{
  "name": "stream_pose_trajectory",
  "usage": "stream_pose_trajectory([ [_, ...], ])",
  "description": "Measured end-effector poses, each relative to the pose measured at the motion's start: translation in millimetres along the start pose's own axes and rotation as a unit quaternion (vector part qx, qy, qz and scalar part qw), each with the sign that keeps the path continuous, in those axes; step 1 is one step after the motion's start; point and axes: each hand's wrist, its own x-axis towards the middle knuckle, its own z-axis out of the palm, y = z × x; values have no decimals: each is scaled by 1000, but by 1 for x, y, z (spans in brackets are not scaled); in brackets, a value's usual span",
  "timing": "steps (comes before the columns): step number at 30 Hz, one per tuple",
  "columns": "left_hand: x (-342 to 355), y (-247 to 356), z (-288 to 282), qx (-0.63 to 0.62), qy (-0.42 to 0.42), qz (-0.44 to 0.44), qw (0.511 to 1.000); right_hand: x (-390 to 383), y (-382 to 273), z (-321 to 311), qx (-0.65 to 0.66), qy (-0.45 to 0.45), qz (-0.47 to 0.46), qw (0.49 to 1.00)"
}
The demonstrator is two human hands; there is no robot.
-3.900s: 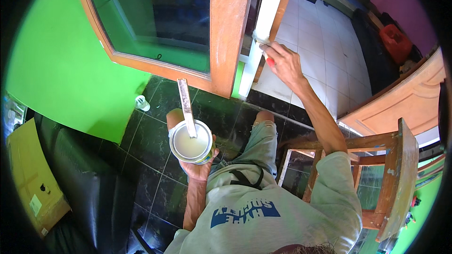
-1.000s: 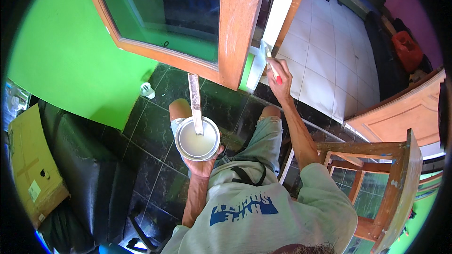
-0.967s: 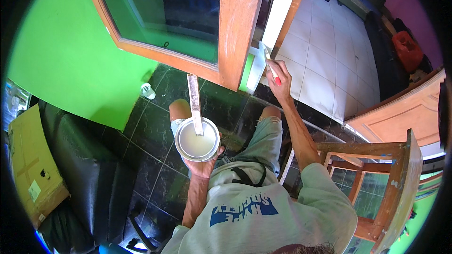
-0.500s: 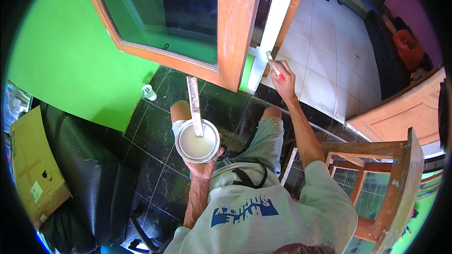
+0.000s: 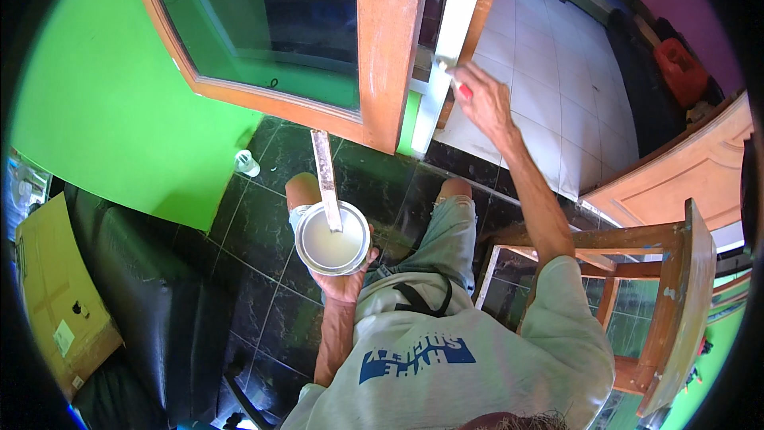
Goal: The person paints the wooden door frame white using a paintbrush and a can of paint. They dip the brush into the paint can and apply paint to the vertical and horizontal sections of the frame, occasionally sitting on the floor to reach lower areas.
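My left hand (image 5: 344, 280) grips an open paint can (image 5: 333, 264) from below, its fingers wrapped round the side. Inside is whitish paint (image 5: 326, 248). A flat wooden stick (image 5: 325, 167) stands tilted in the can, its upper end leaning past the far rim. My right hand (image 5: 487, 103) is closed round a paintbrush (image 5: 464, 89) with a red-tipped handle. The brush's bristle end touches or nearly touches the white door frame post (image 5: 450, 48); the fingers partly hide the brush.
Left of the post is a wooden-framed glass door (image 5: 382, 56). A white cup-like container (image 5: 247, 163) lies by the green wall (image 5: 103, 95). A black sofa (image 5: 151, 287) and cardboard box (image 5: 60, 287) are at left. A wooden chair (image 5: 672, 302) stands close to my right arm.
My right hand has moved up along the white post with the brush. The left hand and paint can stay nearly still. The view has shifted slightly.
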Motion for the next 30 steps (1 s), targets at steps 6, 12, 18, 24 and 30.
stream_pose_trajectory([
  [6,-2,-1,-1,-39,30,7,999,55,-31,-74,-110,105,-80,985],
  [12,0,0,-7,-15,-12,-4,1000,32,-27,-62,-182,159,-153,958],
  [18,1,-1,-2,-19,-12,-4,1000,-52,-14,16,-133,28,-117,984],
  [24,2,-1,2,-20,-17,-14,1000,-36,-13,-1,-11,-97,-41,994],
  [30,6,-3,9,-22,-15,-24,999,70,1,-88,-23,-17,-57,998],
])
